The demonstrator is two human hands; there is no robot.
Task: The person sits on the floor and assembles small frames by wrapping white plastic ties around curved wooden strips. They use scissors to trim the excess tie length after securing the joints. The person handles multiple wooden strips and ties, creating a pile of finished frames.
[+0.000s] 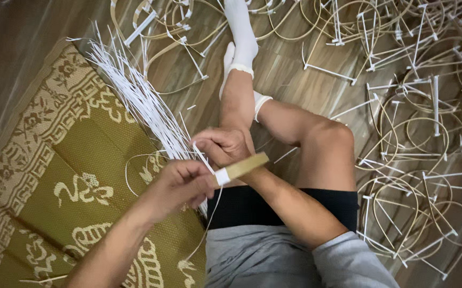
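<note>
My left hand [180, 184] grips the end of a flat tan bamboo strip [247, 165] where a white band [222, 176] wraps it. My right hand [223, 145] is closed just above, pinching a thin white strand [201, 156] that runs down to the band. Both hands hover over my lap and crossed legs [316, 154]. A thin loose strand [135, 160] loops off to the left of my hands.
A long bundle of white strips [140, 98] lies across the wooden floor and the green-and-gold woven mat [71, 176]. Several curved bamboo frames with white bindings [417, 138] are heaped at the right and along the top. My white-socked feet [240, 37] stretch ahead.
</note>
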